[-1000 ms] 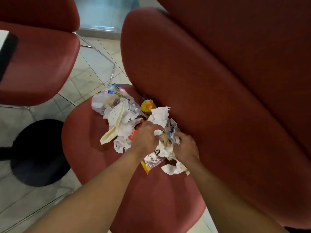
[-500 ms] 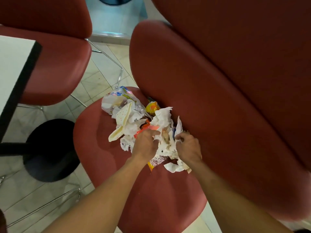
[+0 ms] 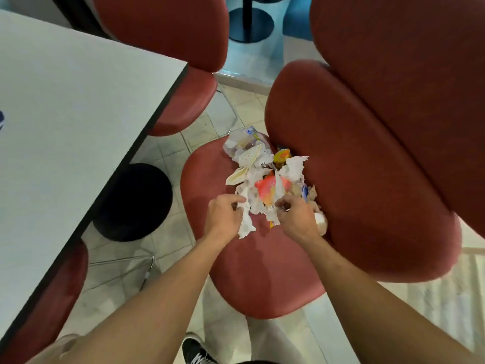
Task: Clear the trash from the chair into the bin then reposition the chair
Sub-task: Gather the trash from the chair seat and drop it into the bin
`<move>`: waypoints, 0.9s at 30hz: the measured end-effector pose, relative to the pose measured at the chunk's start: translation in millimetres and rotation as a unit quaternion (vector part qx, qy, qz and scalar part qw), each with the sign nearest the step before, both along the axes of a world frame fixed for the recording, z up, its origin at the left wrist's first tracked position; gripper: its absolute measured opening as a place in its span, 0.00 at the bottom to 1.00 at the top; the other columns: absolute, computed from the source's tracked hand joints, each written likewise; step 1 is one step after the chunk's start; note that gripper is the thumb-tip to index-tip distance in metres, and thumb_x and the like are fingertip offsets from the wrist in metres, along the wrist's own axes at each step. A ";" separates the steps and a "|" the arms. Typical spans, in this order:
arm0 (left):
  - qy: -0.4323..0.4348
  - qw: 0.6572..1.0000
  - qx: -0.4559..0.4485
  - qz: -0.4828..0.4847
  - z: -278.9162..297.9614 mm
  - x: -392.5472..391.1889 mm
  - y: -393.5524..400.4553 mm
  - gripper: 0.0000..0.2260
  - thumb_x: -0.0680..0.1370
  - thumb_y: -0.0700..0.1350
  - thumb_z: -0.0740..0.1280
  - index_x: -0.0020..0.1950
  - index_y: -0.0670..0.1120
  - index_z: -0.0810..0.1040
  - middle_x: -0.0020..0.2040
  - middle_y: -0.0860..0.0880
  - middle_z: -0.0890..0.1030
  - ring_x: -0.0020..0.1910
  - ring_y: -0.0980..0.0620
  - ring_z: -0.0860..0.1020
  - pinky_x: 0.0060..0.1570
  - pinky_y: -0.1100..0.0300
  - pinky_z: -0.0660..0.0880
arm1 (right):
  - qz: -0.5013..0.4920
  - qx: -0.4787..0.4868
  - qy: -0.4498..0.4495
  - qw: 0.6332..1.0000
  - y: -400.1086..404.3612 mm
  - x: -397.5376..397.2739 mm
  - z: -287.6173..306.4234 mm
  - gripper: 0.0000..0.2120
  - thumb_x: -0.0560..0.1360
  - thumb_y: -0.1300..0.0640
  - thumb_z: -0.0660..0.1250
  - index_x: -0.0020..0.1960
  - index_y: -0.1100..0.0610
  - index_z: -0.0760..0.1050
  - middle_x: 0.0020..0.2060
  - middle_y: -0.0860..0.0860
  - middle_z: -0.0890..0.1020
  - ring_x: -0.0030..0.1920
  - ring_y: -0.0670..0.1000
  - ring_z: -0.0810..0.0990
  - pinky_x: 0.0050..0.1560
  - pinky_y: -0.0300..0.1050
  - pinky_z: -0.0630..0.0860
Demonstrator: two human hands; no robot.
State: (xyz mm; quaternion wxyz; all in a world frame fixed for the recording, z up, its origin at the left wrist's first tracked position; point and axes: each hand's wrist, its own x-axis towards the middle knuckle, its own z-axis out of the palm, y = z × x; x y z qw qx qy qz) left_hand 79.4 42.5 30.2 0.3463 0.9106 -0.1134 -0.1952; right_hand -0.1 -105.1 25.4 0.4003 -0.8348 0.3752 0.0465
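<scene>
Red chair [image 3: 262, 271] under gripped trash [image 3: 265, 177]

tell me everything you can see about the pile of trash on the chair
The trash pile is a loose heap of crumpled white paper napkins, clear plastic wrap, and orange and yellow wrappers. It lies at the back of the red chair seat, against the backrest. The left hand pinches a hanging white napkin at its near edge; the right hand grips crumpled pieces beside it.

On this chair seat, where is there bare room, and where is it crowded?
Bare: the seat front, nearer than both hands, and its left edge. Crowded: the trash pile against the backrest, gripped by the left hand and right hand.
</scene>
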 end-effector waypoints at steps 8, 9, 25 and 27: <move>0.025 0.995 -0.005 0.097 15.5 -49.6 142.1 0.11 0.76 0.38 0.68 0.56 0.48 0.83 0.53 0.50 0.83 0.48 0.54 0.79 0.48 0.65 0.72 | 0.105 0.025 -0.003 0.994 132.4 -18.0 21.7 0.11 0.72 0.67 0.62 0.46 0.57 0.81 0.42 0.49 0.81 0.42 0.49 0.79 0.43 0.39 0.74; 0.028 0.993 -0.004 0.111 14.7 -55.5 160.3 0.11 0.75 0.38 0.68 0.55 0.48 0.83 0.52 0.51 0.83 0.46 0.54 0.79 0.47 0.65 0.72 | 0.114 0.031 -0.002 0.993 149.1 -20.9 21.7 0.12 0.72 0.67 0.62 0.45 0.56 0.81 0.41 0.50 0.82 0.42 0.49 0.80 0.42 0.39 0.75; 0.077 0.930 -0.001 0.358 -15.3 -171.8 416.3 0.10 0.76 0.40 0.67 0.56 0.43 0.83 0.55 0.47 0.83 0.53 0.51 0.80 0.56 0.63 0.71 | 0.328 0.032 0.027 0.944 380.5 -42.0 12.3 0.11 0.73 0.66 0.62 0.46 0.55 0.81 0.43 0.51 0.83 0.43 0.50 0.80 0.39 0.39 0.73; 0.081 0.922 0.016 0.379 -19.5 -181.3 437.1 0.11 0.76 0.40 0.66 0.57 0.43 0.82 0.56 0.46 0.83 0.53 0.50 0.80 0.56 0.64 0.70 | 0.349 0.035 0.036 0.936 402.9 -44.4 9.2 0.11 0.73 0.66 0.62 0.46 0.55 0.81 0.43 0.52 0.82 0.41 0.50 0.80 0.36 0.37 0.73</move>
